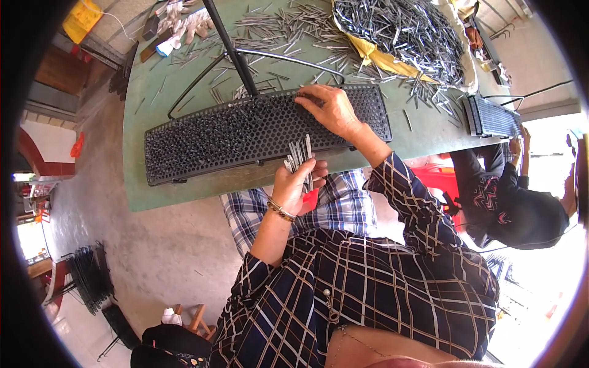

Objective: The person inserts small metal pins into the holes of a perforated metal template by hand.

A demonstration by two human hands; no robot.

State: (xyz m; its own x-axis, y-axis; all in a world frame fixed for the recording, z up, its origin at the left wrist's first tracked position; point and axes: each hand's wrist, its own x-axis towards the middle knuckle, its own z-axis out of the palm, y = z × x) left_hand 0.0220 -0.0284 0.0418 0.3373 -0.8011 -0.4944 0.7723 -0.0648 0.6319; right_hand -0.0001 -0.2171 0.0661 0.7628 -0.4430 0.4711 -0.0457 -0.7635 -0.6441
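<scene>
My left hand (293,186) is closed round a bundle of thin silvery metal rods (299,153), their ends sticking up past the thumb. It is just in front of a long black perforated rack (270,132) at the table's near edge. Over the right half of that rack, my right hand (332,111) reaches down with thumb and fingers pinched together close to the holes. Whatever lies between those fingertips is too small or hidden to make out. Many dark rod ends crowd the holes on the rack's left side; round holes show through the middle.
Loose rods (288,27) lie scattered over the green table (144,190). A large heap of rods (405,37) fills a yellow-edged sack at the far right. Black metal bars (230,49) rise behind the rack. Gloves (190,27) lie far left. Another person (521,208) works at a second rack (494,116).
</scene>
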